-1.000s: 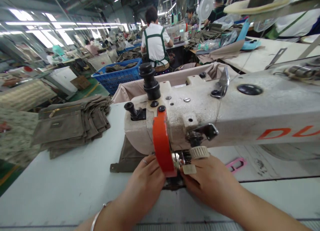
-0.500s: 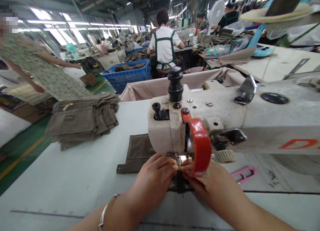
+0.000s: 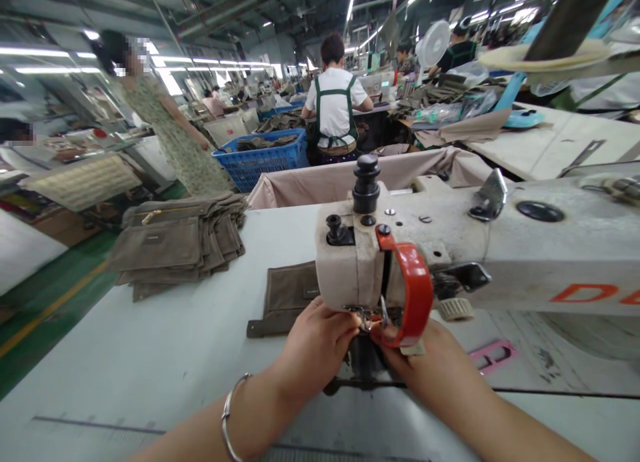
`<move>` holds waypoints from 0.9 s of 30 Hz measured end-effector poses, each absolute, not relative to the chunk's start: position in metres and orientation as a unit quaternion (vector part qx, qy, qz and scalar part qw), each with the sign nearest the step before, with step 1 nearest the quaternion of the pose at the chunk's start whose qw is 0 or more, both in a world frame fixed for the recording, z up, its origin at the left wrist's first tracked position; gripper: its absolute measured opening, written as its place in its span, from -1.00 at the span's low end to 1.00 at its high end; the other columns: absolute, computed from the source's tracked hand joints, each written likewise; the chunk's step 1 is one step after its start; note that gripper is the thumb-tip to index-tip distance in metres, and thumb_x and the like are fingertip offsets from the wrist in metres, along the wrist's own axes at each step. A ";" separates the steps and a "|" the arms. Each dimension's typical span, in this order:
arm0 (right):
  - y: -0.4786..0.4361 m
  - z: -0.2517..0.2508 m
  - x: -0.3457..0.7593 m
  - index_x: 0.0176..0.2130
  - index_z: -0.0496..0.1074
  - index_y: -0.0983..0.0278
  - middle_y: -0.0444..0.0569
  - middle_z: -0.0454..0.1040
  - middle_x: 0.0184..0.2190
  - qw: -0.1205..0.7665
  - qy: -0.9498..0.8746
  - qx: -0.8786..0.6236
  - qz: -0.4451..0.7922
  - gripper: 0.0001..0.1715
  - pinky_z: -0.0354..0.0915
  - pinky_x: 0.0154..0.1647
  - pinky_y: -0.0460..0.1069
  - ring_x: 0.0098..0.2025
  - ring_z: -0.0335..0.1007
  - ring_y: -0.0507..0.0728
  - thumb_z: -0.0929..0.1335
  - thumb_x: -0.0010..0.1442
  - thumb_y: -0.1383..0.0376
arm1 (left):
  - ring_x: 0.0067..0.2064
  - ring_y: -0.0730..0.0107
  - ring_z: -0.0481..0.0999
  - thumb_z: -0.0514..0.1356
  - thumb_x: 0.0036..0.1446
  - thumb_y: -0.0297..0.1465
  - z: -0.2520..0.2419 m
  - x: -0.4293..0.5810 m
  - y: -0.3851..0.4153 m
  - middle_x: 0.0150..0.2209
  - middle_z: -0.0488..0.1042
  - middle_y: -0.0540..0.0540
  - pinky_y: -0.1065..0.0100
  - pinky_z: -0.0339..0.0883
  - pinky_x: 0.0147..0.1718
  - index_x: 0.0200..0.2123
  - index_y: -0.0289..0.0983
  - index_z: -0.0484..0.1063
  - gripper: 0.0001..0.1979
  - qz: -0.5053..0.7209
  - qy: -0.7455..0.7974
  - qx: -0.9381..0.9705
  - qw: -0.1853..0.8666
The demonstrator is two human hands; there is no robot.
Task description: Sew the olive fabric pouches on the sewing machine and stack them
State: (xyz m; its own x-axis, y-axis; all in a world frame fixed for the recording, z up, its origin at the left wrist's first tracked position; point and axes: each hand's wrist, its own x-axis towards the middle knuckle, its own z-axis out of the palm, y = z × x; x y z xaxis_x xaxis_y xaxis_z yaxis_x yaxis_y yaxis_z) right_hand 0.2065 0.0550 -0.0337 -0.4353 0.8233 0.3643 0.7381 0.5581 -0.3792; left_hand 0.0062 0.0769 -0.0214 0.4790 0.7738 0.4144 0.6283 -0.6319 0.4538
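Note:
A brown fabric pouch piece with a small dark label lies under the head of a white sewing machine. At the presser foot, my left hand is closed, its fingertips pinching the fabric's edge. My right hand is closed from the other side, thumb and forefinger close to the needle area. A red guard on the machine hides part of its fingers. The fabric between the two hands is mostly covered by the fingers and the machine.
A stack of brown pouch pieces sits on the table's left. Beside the machine bed lies a pink slotted piece. Beyond the table are a blue crate, a seated co-worker in a white shirt, and a standing person at left.
The whole view has shifted, so the machine and table sit slightly further right. The standing person has moved rightward in the picture. Both hands stay at the presser foot.

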 end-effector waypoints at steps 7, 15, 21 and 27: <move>0.055 -0.032 0.205 -0.33 0.50 0.25 0.02 0.51 -0.35 0.270 -0.836 -0.470 0.089 -0.75 0.36 -0.25 0.08 -0.27 0.44 0.20 0.25 0.24 0.42 | -0.21 0.22 0.51 0.12 0.22 -0.49 -0.020 0.007 0.076 -0.35 0.52 -0.06 0.16 0.48 -0.22 -0.39 -0.19 0.50 -0.80 0.294 0.421 0.852 0.103; 0.056 -0.029 0.202 -0.35 0.49 0.24 -0.02 0.50 -0.38 0.279 -0.827 -0.480 0.088 -0.77 0.36 -0.28 0.05 -0.30 0.43 0.18 0.26 0.23 0.41 | -0.13 0.23 0.49 0.16 0.19 -0.51 -0.028 0.007 0.078 -0.28 0.53 -0.04 0.18 0.40 -0.12 -0.34 -0.21 0.51 -0.86 0.236 0.439 0.858 0.121; 0.056 -0.033 0.202 -0.24 0.51 0.23 0.01 0.52 -0.28 0.280 -0.824 -0.485 0.087 -0.76 0.38 -0.20 0.04 -0.23 0.44 0.16 0.26 0.24 0.41 | -0.18 0.28 0.50 0.21 0.13 -0.55 -0.024 0.008 0.077 -0.30 0.55 -0.01 0.24 0.38 -0.12 -0.37 -0.20 0.53 -0.86 0.255 0.449 0.849 0.114; 0.062 -0.064 0.211 -0.14 0.51 0.20 0.05 0.55 -0.23 0.300 -0.845 -0.442 0.031 -0.68 0.45 -0.28 0.00 -0.26 0.51 0.17 0.26 0.19 0.43 | -0.15 0.26 0.51 0.26 0.09 -0.52 -0.038 0.010 0.079 -0.27 0.58 -0.02 0.28 0.39 -0.17 -0.38 -0.18 0.53 -0.88 0.279 0.439 0.846 0.114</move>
State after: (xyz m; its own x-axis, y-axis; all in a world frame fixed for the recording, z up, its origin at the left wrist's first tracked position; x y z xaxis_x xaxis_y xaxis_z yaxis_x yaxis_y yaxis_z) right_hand 0.2106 0.0615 -0.0641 -0.4297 0.7650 0.4797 0.7278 0.6079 -0.3174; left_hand 0.0105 0.0790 -0.0381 0.4591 0.8070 0.3715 0.6794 -0.5884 0.4385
